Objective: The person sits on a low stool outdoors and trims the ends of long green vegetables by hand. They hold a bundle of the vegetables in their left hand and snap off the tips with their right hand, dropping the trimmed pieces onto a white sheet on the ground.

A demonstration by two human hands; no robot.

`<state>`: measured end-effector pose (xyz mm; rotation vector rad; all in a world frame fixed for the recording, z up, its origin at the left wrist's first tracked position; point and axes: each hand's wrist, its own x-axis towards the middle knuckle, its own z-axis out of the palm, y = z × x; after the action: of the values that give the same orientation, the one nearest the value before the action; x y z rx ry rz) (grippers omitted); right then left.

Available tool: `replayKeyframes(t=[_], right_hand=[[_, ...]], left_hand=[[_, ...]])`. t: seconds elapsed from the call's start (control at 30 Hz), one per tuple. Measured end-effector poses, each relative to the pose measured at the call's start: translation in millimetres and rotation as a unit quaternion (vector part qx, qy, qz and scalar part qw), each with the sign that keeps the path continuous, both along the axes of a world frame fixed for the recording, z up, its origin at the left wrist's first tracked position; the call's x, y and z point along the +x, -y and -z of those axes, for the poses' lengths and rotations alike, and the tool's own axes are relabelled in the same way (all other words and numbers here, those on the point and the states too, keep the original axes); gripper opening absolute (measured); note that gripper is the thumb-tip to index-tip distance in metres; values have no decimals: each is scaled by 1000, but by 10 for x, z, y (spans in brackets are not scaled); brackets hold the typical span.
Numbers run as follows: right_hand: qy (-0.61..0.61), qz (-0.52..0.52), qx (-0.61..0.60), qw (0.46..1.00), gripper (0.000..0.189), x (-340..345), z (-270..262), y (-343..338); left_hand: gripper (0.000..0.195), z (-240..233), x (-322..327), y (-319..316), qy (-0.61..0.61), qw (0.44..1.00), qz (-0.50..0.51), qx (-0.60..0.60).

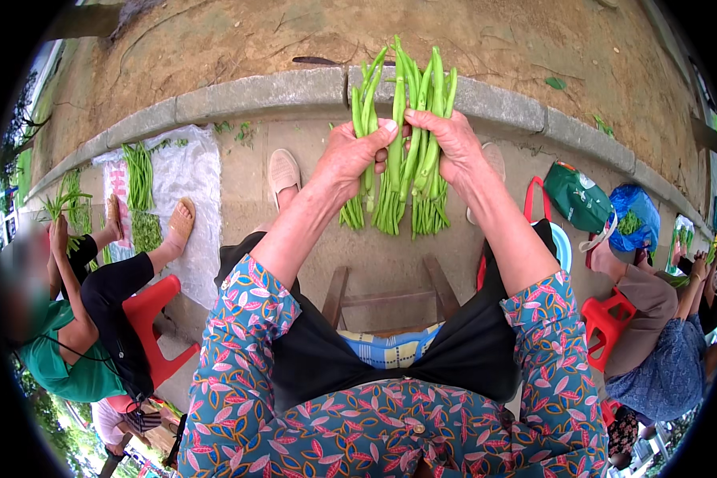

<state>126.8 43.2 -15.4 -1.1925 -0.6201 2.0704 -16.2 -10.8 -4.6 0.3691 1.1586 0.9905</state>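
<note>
Long green beans fill both hands, held upright in front of my knees. My left hand (358,149) is closed around a small bunch of green beans (368,107), its thumb lying across them. A larger bunch of green beans (436,89) is in my right hand (448,140), with the thumb pressing from the side. Between the two thumbs stands one broad bean pod (399,101); which hand grips it I cannot tell. Below the hands, more green beans (388,212) lie in rows on the pavement, partly hidden by the hands and held beans.
A stone curb (263,89) borders bare soil ahead. To the left, a person on a red stool (149,322) sits by a plastic sheet (197,179) with vegetables. On the right are a green bag (576,194), a blue plastic bag (639,206) and another seated person.
</note>
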Motion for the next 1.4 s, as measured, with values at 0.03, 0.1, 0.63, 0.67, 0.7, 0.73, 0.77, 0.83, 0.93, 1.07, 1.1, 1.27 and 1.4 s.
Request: replayKeyframes(t=[0.03, 0.1, 0.63, 0.67, 0.7, 0.73, 0.77, 0.83, 0.93, 1.07, 1.1, 1.27, 1.4], right_hand=[[-6, 8, -4, 1000, 23, -6, -14, 17], [-19, 24, -11, 999, 25, -30, -59, 55], [2, -29, 36, 999, 29, -42, 46, 93], [5, -24, 45, 999, 30, -49, 57, 93], [9, -19, 53, 998, 31, -50, 69, 96], [7, -14, 56, 998, 31, -51, 75, 100], [5, -8, 59, 998, 31, -51, 81, 103], [5, -3, 54, 999, 31, -55, 87, 108], [20, -10, 43, 999, 31, -68, 111, 116], [39, -20, 53, 998, 27, -77, 144, 138], [36, -20, 56, 998, 25, -76, 130, 140], [23, 27, 23, 999, 17, -85, 18, 101], [23, 44, -1, 999, 13, -65, -14, 65]], left_hand=[[12, -7, 13, 5, 14, 1000, 1, -5], [12, 45, 38, 18, 3, 1000, -5, -10], [12, 60, 54, 72, -157, 985, 59, 37], [12, 54, 58, 72, -158, 985, 53, 38], [12, 46, 67, 75, -158, 985, 48, 40], [12, 39, 76, 77, -159, 986, 42, 41], [12, 32, 88, 78, -155, 986, 37, 49], [12, 19, 105, 81, -147, 987, 26, 64], [14, 50, 111, 83, -166, 983, 32, 71], [16, 103, 111, 97, -167, 983, 30, 73], [16, 63, 117, 96, -169, 983, 34, 69], [23, 3, 82, 68, -133, 990, 23, 50], [39, 71, -23, 1, -27, 998, -30, 39]])
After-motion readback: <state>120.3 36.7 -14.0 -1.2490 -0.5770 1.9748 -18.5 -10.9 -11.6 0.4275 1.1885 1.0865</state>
